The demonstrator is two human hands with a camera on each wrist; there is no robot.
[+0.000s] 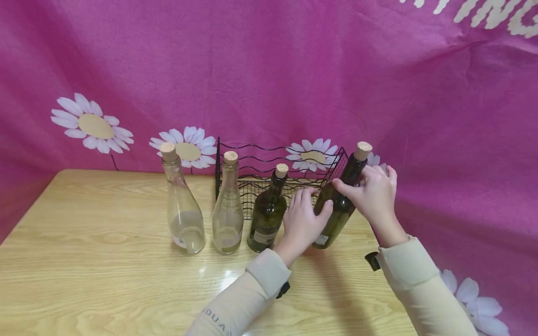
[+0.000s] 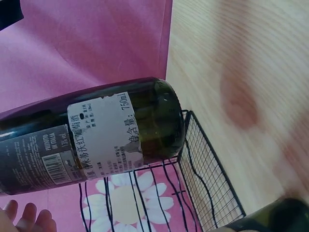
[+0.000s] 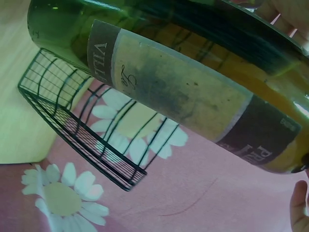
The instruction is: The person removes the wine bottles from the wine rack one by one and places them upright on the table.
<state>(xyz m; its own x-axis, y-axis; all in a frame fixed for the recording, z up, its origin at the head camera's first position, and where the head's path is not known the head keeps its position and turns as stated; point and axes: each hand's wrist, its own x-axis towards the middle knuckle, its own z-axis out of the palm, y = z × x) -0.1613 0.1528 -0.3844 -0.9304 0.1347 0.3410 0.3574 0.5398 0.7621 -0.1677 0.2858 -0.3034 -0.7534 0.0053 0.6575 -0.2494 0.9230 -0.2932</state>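
Note:
My right hand (image 1: 375, 193) grips a dark green wine bottle (image 1: 336, 212) near its shoulder. The corked bottle leans, neck to the right and base to the left. Its white sticker and barcode show in the left wrist view, and its front label (image 3: 183, 87) in the right wrist view. My left hand (image 1: 306, 223) is at the bottle's left side, fingers loosely bent and spread, the thumb overlapping the glass in the head view. In the left wrist view its fingertips (image 2: 30, 215) lie apart from the bottle. A shorter green bottle (image 1: 269, 210) stands left of this hand.
Two clear corked bottles, the outer (image 1: 187, 224) and the inner (image 1: 228, 219), stand upright further left. Behind the bottles is a black wire rack (image 1: 248, 191) on the wooden table (image 1: 105, 261). A pink cloth (image 1: 252, 84) with printed daisies hangs behind the table.

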